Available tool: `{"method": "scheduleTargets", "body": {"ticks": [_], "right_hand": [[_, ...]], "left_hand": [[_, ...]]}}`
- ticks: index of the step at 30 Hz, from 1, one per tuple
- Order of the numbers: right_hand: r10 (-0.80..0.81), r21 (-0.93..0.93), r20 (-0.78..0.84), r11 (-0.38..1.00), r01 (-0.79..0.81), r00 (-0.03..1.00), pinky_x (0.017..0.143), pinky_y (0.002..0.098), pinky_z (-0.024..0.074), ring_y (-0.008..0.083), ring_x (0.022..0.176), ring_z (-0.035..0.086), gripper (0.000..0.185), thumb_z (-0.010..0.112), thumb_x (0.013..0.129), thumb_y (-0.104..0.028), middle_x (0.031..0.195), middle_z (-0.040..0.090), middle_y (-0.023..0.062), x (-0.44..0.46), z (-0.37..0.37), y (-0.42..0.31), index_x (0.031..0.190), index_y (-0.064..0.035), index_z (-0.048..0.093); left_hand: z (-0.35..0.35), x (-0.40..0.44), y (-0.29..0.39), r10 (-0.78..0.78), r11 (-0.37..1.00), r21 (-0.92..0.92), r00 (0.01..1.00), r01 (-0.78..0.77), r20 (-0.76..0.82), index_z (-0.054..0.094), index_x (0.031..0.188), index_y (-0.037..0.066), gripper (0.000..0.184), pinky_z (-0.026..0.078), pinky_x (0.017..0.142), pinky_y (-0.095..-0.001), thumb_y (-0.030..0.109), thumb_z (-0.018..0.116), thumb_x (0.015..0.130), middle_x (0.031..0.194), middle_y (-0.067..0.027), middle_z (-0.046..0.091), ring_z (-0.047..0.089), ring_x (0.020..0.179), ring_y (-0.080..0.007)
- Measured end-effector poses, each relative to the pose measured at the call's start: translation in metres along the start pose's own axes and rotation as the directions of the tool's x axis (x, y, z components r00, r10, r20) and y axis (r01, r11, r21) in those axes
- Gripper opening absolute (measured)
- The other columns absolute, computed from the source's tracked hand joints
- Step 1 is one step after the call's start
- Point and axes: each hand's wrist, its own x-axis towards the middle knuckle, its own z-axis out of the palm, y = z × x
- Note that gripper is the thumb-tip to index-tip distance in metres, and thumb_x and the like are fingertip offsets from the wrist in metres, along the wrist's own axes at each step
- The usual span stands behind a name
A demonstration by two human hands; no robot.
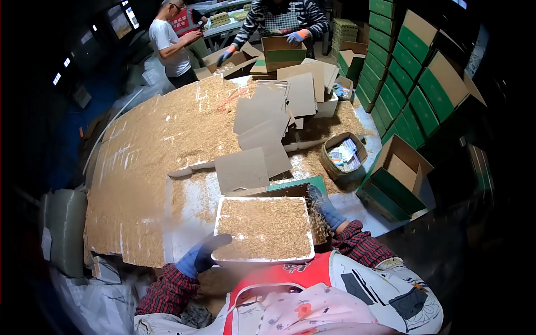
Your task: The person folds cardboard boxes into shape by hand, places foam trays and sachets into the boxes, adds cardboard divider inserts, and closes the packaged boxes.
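Note:
A white-rimmed tray [264, 229] full of tan, grainy husk-like material lies in front of my body. My left hand [207, 252], in a blue and dark glove, is at the tray's left side, with its fingers blurred by motion. My right hand [324, 207], gloved the same way, is at the right side of an open cardboard box [319, 229] behind and beside the tray. Its fingers are partly hidden against the box wall. Loose material shows along the box's inner right side. Green flaps [312, 183] stand behind the tray.
Tan loose material [162, 139] covers the table. Cardboard sheets [262, 120] lie mid-table. A round container [344, 159] holds small packets. An open green box [395, 173] stands right, near stacked green boxes [405, 72]. A person in white [173, 47] and a person in stripes [285, 22] stand across.

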Motion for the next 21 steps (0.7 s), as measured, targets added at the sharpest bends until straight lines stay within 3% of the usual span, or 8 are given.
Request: {"method": "scheduleTargets", "body": {"ticks": [3, 5, 7, 14, 15, 16, 19, 21], "right_hand": [[-0.285, -0.64, 0.092, 0.718, 0.276, 0.954, 0.109, 0.0384, 0.0327, 0.0356, 0.126, 0.041, 0.045, 0.028, 0.097, -0.004, 0.142, 0.037, 0.0223, -0.011, 0.003, -0.011, 0.14, 0.0039, 0.031], [-0.04, 0.077, 0.018, 0.996, 0.039, 0.999, 0.108, 0.0391, 0.0332, 0.0364, 0.124, 0.042, 0.046, 0.032, 0.094, -0.001, 0.139, 0.039, 0.0239, -0.016, 0.006, -0.035, 0.139, 0.0054, 0.032], [-0.307, -0.415, 0.047, 0.86, 0.298, 0.95, 0.106, 0.0373, 0.0351, 0.0349, 0.121, 0.045, 0.047, 0.036, 0.091, 0.003, 0.136, 0.042, 0.023, -0.006, 0.008, -0.006, 0.137, 0.0057, 0.034], [0.037, -0.064, 0.009, 0.997, -0.036, 0.999, 0.096, 0.032, 0.0415, 0.0253, 0.11, 0.056, 0.048, 0.047, 0.098, -0.035, 0.117, 0.059, 0.0198, -0.011, -0.035, -0.069, 0.124, 0.0051, 0.052], [0.352, 0.041, 0.039, 0.935, -0.353, 0.935, 0.091, 0.0332, 0.0445, 0.024, 0.103, 0.06, 0.065, 0.047, 0.093, -0.054, 0.111, 0.064, 0.0187, -0.009, -0.06, -0.101, 0.12, 0.0044, 0.055], [-0.008, 0.076, -0.139, 0.997, 0.019, 0.99, 0.088, 0.0361, 0.0466, 0.0247, 0.103, 0.062, 0.073, 0.053, 0.087, -0.061, 0.113, 0.063, 0.0193, 0.015, -0.073, -0.084, 0.12, 0.004, 0.056], [0.008, -0.468, -0.535, 0.83, -0.305, 0.845, 0.093, 0.0419, 0.0453, 0.0339, 0.108, 0.059, 0.065, 0.06, 0.08, -0.056, 0.117, 0.061, 0.0197, 0.086, -0.138, -0.037, 0.12, -0.0045, 0.058], [0.218, -0.677, -0.519, 0.484, -0.554, 0.826, 0.09, 0.0427, 0.0467, 0.0305, 0.107, 0.061, 0.064, 0.058, 0.078, -0.058, 0.117, 0.063, 0.0166, 0.107, -0.154, -0.048, 0.119, -0.0094, 0.06]], "left_hand": [[-0.002, 0.007, -0.005, 0.213, 0.919, 0.353, 0.975, -0.176, -0.066, 0.052, 0.129, 0.007, 0.07, 0.044, 0.099, -0.0378, -0.011, 0.076, 0.066, 0.124, -0.0148, 0.056, 0.054, 0.118, -0.0279], [-0.011, 0.017, -0.004, 0.138, 0.906, 0.414, 0.987, -0.09, -0.086, 0.053, 0.126, 0.004, 0.054, 0.046, 0.095, -0.0358, -0.007, 0.069, 0.075, 0.122, -0.0136, 0.057, 0.056, 0.114, -0.026], [0.002, 0.044, 0.044, -0.292, 0.938, -0.258, 0.928, 0.23, -0.233, 0.052, 0.125, 0.003, 0.045, 0.049, 0.081, -0.0304, 0.011, 0.067, 0.083, 0.112, -0.0093, 0.06, 0.06, 0.096, -0.0201], [0.064, 0.081, 0.004, -0.569, 0.788, -0.326, 0.819, 0.521, -0.067, 0.051, 0.116, 0.005, 0.05, 0.039, 0.05, -0.0228, 0.037, 0.07, 0.084, 0.07, 0.0015, 0.054, 0.048, 0.056, -0.008], [0.066, 0.084, 0.0, -0.624, 0.749, -0.312, 0.781, 0.584, -0.037, 0.05, 0.116, 0.005, 0.052, 0.04, 0.048, -0.0244, 0.039, 0.07, 0.083, 0.067, 0.0001, 0.054, 0.05, 0.053, -0.0099], [0.072, 0.084, -0.014, -0.55, 0.813, -0.284, 0.83, 0.509, -0.088, 0.05, 0.115, 0.003, 0.054, 0.041, 0.048, -0.0248, 0.041, 0.07, 0.082, 0.069, -0.0003, 0.055, 0.051, 0.054, -0.0099], [0.097, 0.082, -0.067, -0.431, 0.641, 0.502, 0.813, 0.581, -0.391, 0.052, 0.113, -0.002, 0.065, 0.051, 0.065, -0.0375, 0.052, 0.066, 0.08, 0.08, -0.0141, 0.065, 0.065, 0.07, -0.0245], [0.113, 0.098, -0.021, -0.542, 0.457, 0.563, 0.717, 0.689, -0.439, 0.056, 0.109, 0.0, 0.061, 0.05, 0.073, -0.042, 0.054, 0.061, 0.081, 0.087, -0.0188, 0.066, 0.066, 0.082, -0.0328]]}}
